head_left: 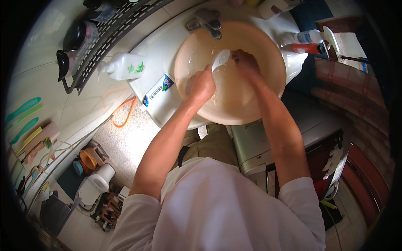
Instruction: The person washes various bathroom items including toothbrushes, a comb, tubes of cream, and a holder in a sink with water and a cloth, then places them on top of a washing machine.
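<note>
My left hand [200,86] is closed round the handle of a white spoon [220,59]. The spoon's oval bowl points up and to the right, over the water in a wide peach-coloured basin [274,98]. To the right of the spoon, my right hand [247,65] is over the basin, its fingers curled together near the spoon's head. What those fingers hold, if anything, is hidden. Light glints on the water around my left hand. A metal faucet [205,23] juts over the basin's far rim.
The basin stands on a white sink counter [161,54]. On the counter's left are a white pump bottle [122,66] and a toothpaste box [158,89]. Several bottles, including a red one [307,49], stand at the right. A grey washing machine [289,121] is below right.
</note>
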Available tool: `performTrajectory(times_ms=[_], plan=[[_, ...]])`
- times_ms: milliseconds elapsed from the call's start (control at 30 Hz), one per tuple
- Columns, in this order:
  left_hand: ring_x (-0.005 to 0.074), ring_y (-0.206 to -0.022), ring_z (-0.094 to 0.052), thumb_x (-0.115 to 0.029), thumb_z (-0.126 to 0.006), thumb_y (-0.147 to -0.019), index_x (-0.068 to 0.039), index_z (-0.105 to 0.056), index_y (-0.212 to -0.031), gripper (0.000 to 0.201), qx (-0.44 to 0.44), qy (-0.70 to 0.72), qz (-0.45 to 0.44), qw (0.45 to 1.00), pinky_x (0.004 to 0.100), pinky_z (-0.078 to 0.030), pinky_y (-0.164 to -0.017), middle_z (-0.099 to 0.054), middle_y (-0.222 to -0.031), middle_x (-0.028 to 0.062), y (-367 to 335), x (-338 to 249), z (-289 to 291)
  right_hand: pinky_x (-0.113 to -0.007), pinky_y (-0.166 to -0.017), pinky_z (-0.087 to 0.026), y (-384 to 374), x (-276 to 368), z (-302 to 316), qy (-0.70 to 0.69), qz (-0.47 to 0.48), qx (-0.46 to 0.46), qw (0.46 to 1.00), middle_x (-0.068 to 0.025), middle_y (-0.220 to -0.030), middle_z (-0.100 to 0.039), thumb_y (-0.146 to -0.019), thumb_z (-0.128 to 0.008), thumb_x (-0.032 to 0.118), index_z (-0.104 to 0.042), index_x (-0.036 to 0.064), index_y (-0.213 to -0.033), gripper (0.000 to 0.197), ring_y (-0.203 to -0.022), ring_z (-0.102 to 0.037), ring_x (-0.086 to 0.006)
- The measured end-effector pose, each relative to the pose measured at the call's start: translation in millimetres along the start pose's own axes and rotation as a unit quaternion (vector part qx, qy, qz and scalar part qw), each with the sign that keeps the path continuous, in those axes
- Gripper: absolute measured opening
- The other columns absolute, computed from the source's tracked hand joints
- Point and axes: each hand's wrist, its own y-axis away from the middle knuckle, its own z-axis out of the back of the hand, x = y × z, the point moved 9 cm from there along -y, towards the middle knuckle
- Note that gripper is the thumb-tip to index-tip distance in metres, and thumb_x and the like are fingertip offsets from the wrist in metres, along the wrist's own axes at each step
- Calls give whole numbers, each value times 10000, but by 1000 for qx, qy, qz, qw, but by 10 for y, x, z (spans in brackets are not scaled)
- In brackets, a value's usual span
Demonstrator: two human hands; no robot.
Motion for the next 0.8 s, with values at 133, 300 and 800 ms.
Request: performTrajectory(times_ms=[133,300,800], plan=[[396,-800,-638,-145,-464,-896,-66,-477,-1273,386,-155,-28,-70,985,488,-503,-738,-639,-902,216,93,87,537,-442,-864,-486,148,-12,265,67,-120,-53,989,-177,-1131,-593,-830,-580,281,-551,149,-1184,379,-1036,-586,-311],[383,-913,-586,-165,-471,-923,-126,-453,-1319,398,-297,-37,-39,953,476,-473,-780,-583,-1003,205,-87,701,985,-447,-850,-493,223,-256,-242,180,15,-47,983,-183,-1138,-542,-824,-562,203,-479,204,-1270,454,-1048,-562,-336],[420,-1206,-413,-92,-565,-850,32,-295,-1378,606,-329,-11,-95,940,428,-370,-1001,-402,-1299,304,42,503,864,-490,-900,-442,148,-119,49,124,-45,-120,984,-175,-1192,-541,-865,-509,303,-480,105,-1286,466,-1089,-531,-369]])
